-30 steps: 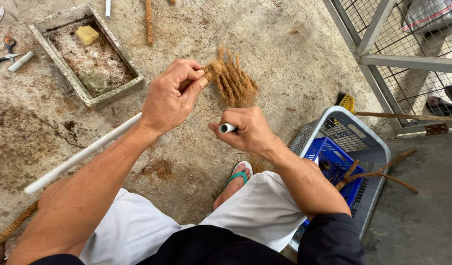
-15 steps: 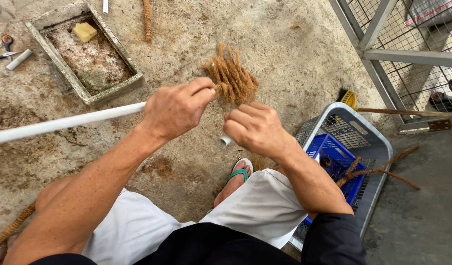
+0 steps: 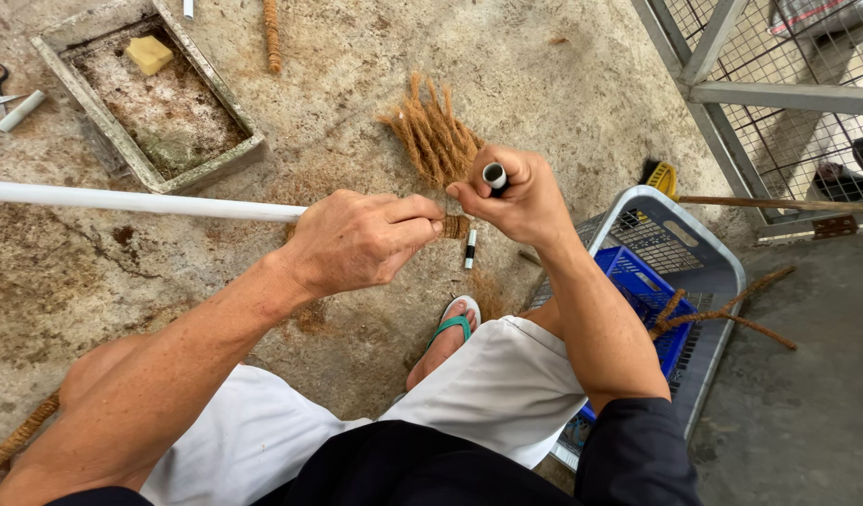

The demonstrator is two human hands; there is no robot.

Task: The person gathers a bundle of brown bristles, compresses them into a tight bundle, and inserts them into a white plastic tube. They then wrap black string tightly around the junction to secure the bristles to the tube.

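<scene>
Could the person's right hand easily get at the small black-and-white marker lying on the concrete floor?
Probably yes. The small black-and-white marker lies just below the right hand with nothing over it, but that hand already grips a small white tube, so it would likely have to free its fingers first.

A white pole (image 3: 141, 200) lies level, its end bearing a splayed brown fibre bundle (image 3: 434, 138)

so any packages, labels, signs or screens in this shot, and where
No labels, signs or screens show.
Nearest to packaging: grey plastic basket, right of the right hand, rectangular, open lattice walls.
Blue plastic crate inside it, rectangular, slotted.
Shallow grey tray, upper left on the concrete floor, rectangular, with a yellow block in it.
</scene>
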